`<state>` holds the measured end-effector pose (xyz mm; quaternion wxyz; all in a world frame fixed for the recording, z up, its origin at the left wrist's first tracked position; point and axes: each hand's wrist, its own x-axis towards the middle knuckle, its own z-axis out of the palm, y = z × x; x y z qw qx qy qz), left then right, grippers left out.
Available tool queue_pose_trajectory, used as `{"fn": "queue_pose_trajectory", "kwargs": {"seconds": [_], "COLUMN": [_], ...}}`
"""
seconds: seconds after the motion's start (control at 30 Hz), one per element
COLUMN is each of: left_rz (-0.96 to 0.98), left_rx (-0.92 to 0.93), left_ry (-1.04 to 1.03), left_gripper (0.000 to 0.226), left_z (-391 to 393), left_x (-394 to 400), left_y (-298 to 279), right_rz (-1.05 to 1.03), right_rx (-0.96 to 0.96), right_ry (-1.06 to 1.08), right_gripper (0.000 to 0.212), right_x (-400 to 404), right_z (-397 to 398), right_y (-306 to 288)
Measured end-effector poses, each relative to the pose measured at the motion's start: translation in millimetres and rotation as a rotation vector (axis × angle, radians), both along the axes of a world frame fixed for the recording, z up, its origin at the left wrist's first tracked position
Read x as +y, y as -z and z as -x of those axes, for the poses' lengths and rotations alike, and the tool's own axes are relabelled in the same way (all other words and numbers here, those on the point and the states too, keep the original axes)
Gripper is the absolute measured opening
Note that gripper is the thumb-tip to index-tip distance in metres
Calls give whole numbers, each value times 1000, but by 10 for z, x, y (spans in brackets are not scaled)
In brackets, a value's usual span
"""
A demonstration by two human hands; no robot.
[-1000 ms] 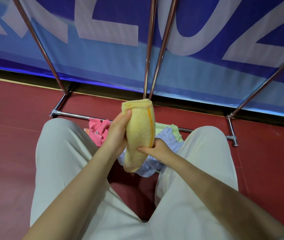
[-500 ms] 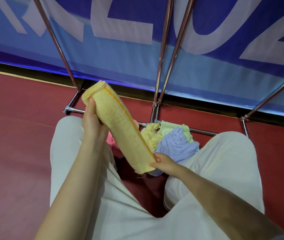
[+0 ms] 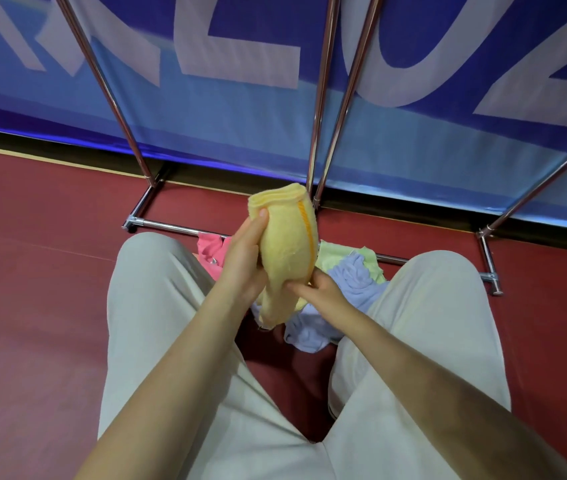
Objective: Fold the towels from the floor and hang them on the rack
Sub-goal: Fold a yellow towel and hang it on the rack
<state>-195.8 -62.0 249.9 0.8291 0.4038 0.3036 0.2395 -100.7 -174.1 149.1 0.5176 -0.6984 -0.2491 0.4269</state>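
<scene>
Pink crumpled cloth towel (image 3: 210, 247), on floor by left knee; left hand (image 3: 244, 261) wraps folded yellow terry towel (image 3: 287, 244), upright over pile; right hand (image 3: 321, 293) pinches its lower edge; folding step, seemingly finished; next: lift onto chrome tubular rack (image 3: 323, 98)

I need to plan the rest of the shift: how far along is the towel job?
Done: nothing shows hung; only the lower bars of the rack are in view, and they are bare. In hand: a folded yellow towel, held by the left hand and right hand. Left: pink towel, green towel and lavender towel, heaped unfolded on the floor.
</scene>
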Motion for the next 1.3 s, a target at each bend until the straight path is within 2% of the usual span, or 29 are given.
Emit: {"fn": "queue_pose_trajectory", "kwargs": {"seconds": [0.17,0.3,0.43,0.53,0.6,0.67,0.83,0.9,1.0,1.1,1.2,1.3], "left_rz": [-25,20,137,128,99,32,-341,-412,-542,-636,-768,-854], "left_rx": [-42,-36,-20,-34,-31,-33,109,146,226,370,502,468], "left_ry": [-91,-268,-386,-448,-503,-552,-540,-519,-452,-326,-327,-346], "left_gripper": [38,44,36,15,12,8,28,41,40,41,45,42], "left_z": [-50,-71,-114,-144,-179,-190,-143,-101,-43,-71,-210,-419], "left_x": [156,493,858,1179,1383,1628,2232,2417,2653,2896,3148,3338], "left_y": [8,-62,-353,-704,-963,-1291,-1939,-2096,-2325,-2501,-2632,-2822], "right_rz": [-96,-140,-144,-155,-148,-138,-168,-167,-177,-170,-105,-1], "right_rx": [42,79,121,-5,-122,-280,-679,-722,-749,-789,-850,-898], "right_ry": [81,195,140,55,-4,-59,-103,-106,-116,-91,-60,-61], "right_gripper": [12,8,8,10,10,14,21,21,33,29,31,28], "right_x": [37,201,514,833,1046,1305,1944,2143,2447,2742,3066,3373], "right_z": [-25,-52,-234,-437,-564,-689,-905,-964,-1010,-1037,-1093,-1103], "right_y": [-209,-409,-883,-1385,-1716,-2109,-3137,-3451,-3871,-4269,-4626,-4938]}}
